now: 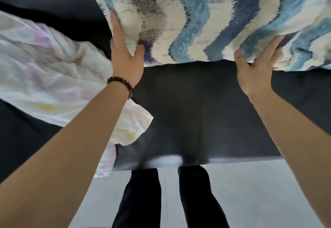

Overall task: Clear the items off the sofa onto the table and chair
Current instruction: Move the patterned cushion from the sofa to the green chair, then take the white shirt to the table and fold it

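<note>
The left hand [125,52] and right hand [254,66] each pinch the near edge of the blue-striped textile [188,21], apparently a cushion, held over the sofa [197,111] seat. Risk: edge-only grips may slip under its bulk. A white sheet [44,75] lies left of the left hand, uncleared.

We count one wavy-striped cushion [197,21], one pale crumpled cloth [44,77] and one dark sofa [197,111]. We also count one left hand [125,53], one right hand [254,68] and one bead bracelet [123,86].
</note>
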